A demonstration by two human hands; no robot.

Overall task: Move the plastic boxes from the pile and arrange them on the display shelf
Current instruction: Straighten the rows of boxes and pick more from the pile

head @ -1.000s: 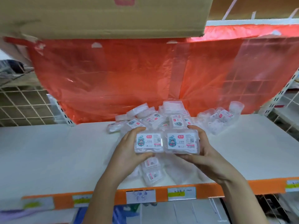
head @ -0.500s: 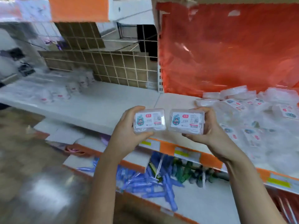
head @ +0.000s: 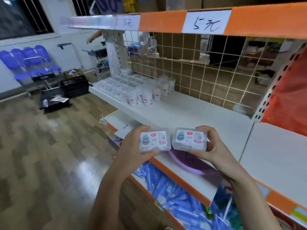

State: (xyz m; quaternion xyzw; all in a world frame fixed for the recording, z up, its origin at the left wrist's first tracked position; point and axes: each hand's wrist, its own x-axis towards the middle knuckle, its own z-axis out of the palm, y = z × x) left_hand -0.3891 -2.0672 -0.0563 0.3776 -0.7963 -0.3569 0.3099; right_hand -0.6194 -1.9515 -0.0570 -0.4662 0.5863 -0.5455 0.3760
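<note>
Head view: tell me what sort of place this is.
Most likely a small discount shop being stocked. Tiered display shelves with orange edge strips carry handwritten price labels, and small labelled containers stand in rows. Both hands hold plastic boxes.

At the centre of the frame, the two plastic boxes [head: 155, 141] [head: 189, 139] are clear, each with a white label bearing a teal cartoon figure and a red logo. The display shelf [head: 191, 113] is white, its front edge strip [head: 166, 22] orange with white price cards in black handwriting. At right hangs a translucent red-orange sheet [head: 289, 100]. A lilac basin [head: 191, 165] sits lower centre, blue packets [head: 166, 188] below. The floor [head: 41, 146] shows brown herringbone wood; the chairs [head: 25, 57] at upper left are blue.
</note>
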